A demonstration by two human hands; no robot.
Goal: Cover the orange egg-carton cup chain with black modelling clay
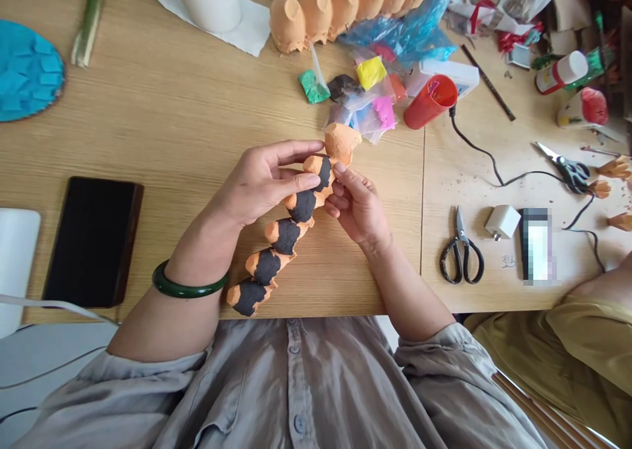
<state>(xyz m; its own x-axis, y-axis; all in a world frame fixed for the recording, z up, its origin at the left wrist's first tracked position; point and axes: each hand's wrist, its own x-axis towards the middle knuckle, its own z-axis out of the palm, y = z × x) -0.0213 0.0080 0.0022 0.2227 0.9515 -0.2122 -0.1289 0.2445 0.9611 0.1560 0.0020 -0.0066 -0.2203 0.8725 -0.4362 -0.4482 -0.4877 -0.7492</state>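
Note:
An orange egg-carton strip (266,264) slants from the table's front edge up to my hands. Black, clay-like patches cover the sides of most of its cups; the topmost cup is plain orange. My left hand (269,176) steadies the strip near its upper end, thumb and fingers on either side of a black-patched cup. From the right, my right hand (358,202) pinches the strip's edge with the thumb on that cup. Beyond them lie small bags of coloured clay (370,74), in yellow, pink, green and black.
Another orange egg-carton strip (318,14) stands at the back by a blue plastic bag (395,37). A red cup (430,101), scissors (461,248), a white charger (502,222) and a phone (538,246) are rightward. A black tablet (93,241) lies left. Someone sits at far right.

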